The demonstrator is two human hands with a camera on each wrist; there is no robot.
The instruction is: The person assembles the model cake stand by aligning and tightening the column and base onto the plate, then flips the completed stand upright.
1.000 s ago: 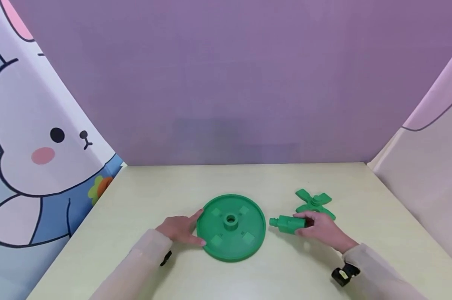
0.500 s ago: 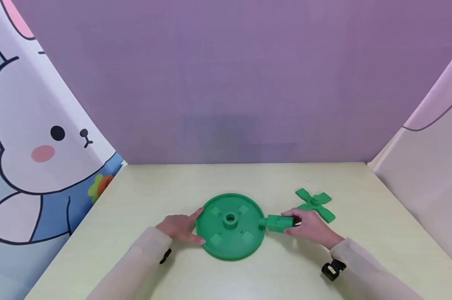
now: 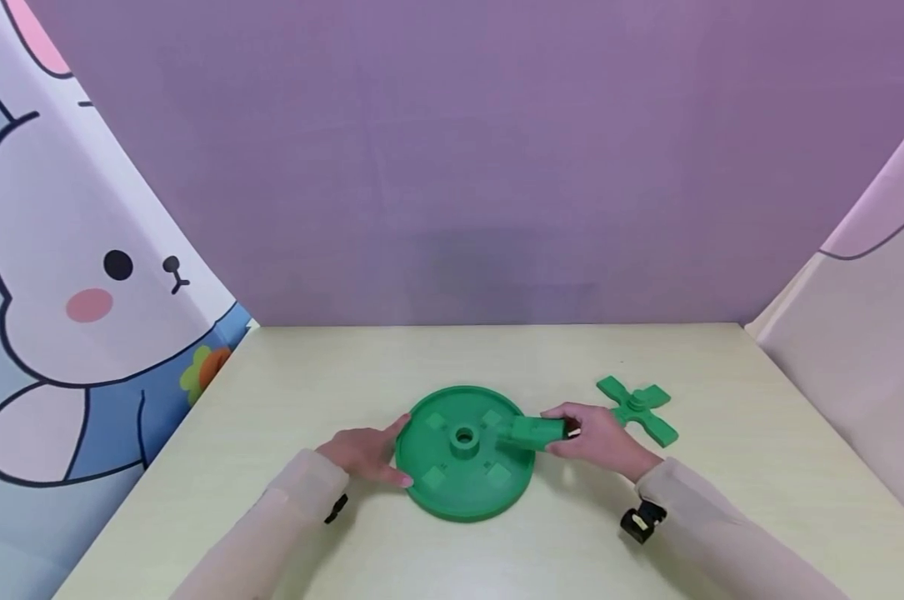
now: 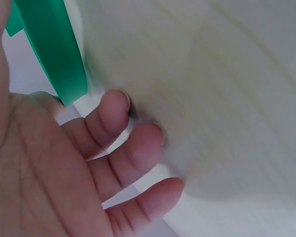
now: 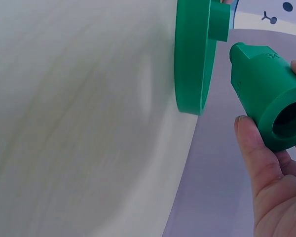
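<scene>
Over the green disc [image 3: 462, 493], right fingers [image 3: 566, 410] pinch a sideways post [image 3: 537, 432], narrow end leftward; parted left fingers [image 3: 396, 428] touch the rim [image 3: 398, 456].

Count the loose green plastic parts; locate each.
3: the round green plastic disc touching the left hand, the hollow green plastic block in the right hand, the four-armed green plastic cross beyond that hand, partly covered.

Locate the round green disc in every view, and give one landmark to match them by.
Head: the round green disc lies below centre, between the left hand and the right hand.
Left wrist: upper left, cut off by the top edge.
Right wrist: upper part, right of centre, also cut off.
Shared landmark: the pale tabletop.
</scene>
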